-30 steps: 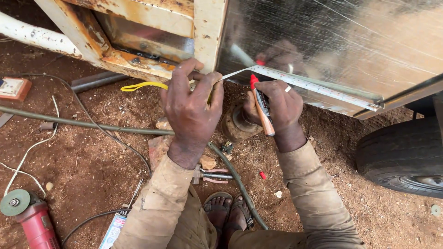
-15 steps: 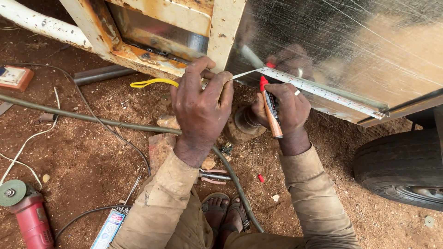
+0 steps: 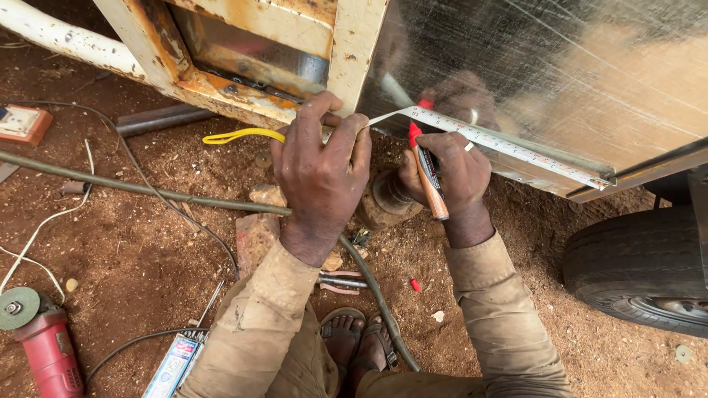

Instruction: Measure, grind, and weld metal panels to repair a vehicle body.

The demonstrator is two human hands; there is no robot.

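Thin steel tape measure [image 3: 501, 144], light, springy and likely to slip, lies along the shiny metal sheet [image 3: 560, 66], the left hand [image 3: 321, 173] clamped on its case end, the right hand [image 3: 450, 173] closed around a red marker [image 3: 428, 173].

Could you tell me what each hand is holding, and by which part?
The left hand grips the tape measure at its case end; the right hand holds the red marker around its barrel.
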